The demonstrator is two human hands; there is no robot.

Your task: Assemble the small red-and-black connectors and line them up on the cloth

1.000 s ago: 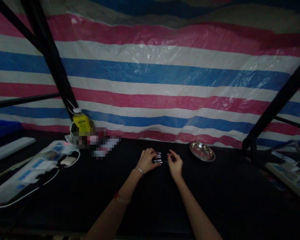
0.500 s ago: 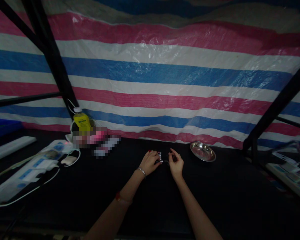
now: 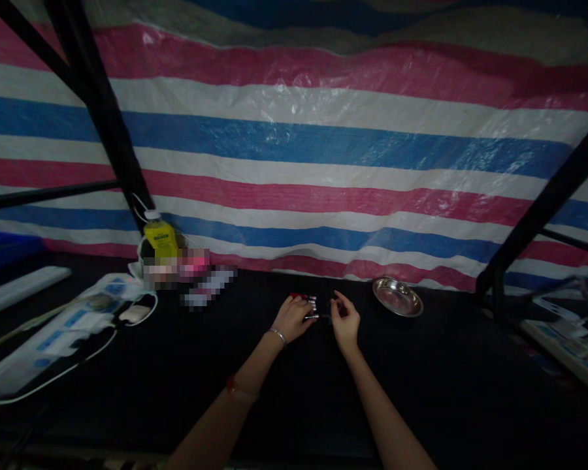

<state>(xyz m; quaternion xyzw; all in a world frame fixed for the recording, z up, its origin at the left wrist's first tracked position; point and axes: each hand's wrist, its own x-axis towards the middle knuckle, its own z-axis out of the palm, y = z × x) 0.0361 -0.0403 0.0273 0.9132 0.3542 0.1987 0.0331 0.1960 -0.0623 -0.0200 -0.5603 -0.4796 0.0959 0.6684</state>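
My left hand (image 3: 293, 318) rests over a small group of slim tubes with silvery ends (image 3: 313, 305), a red one among them, on the black tabletop (image 3: 284, 405). Its fingers are curled around them, and a silver bangle circles the wrist. Just to the right, my right hand (image 3: 345, 321) has thumb and fingers pinched on a small dark thing, too dim to make out. A narrow gap separates the two hands. To the right of them sits a shallow shiny metal dish (image 3: 398, 297).
At the left stand a yellow bottle (image 3: 161, 238), power strips (image 3: 53, 339) with white cables, and a blurred pink item (image 3: 195, 262). Black metal posts (image 3: 102, 124) rise at both sides before a striped sheet (image 3: 323, 143). A blue tray (image 3: 10, 251) lies far left.
The fingers of my left hand have shifted slightly, and more of the red tube shows beside them. My right hand stays nearly in place.
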